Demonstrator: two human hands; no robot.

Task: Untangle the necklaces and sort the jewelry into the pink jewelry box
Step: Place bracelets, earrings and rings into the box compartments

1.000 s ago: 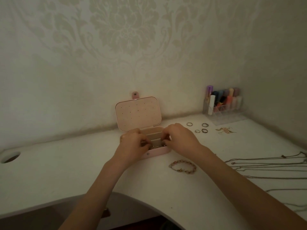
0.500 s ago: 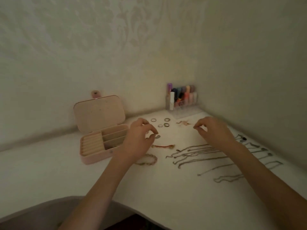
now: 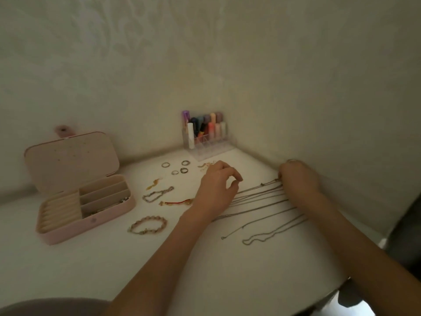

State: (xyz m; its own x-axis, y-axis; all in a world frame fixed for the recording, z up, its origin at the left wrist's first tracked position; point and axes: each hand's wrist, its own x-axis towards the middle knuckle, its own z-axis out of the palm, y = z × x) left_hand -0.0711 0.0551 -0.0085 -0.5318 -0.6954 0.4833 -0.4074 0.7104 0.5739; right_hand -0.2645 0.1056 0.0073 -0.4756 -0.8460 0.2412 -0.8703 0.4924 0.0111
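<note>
Head view: right hand (image 3: 298, 176) now on necklaces (image 3: 257, 199)

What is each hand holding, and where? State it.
Right hand pinches the necklace chains at their far ends. Left hand hovers, holding nothing visible.

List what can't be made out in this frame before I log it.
- Head view: right hand covers the far ends of the necklace chains; whether it pinches one is unclear.
- Left hand covers part of the chains; its grip looks empty, not certain.
- Pink jewelry box: items in the front compartments are too dim and small to identify.
- Rings: too small to show detail.
</note>
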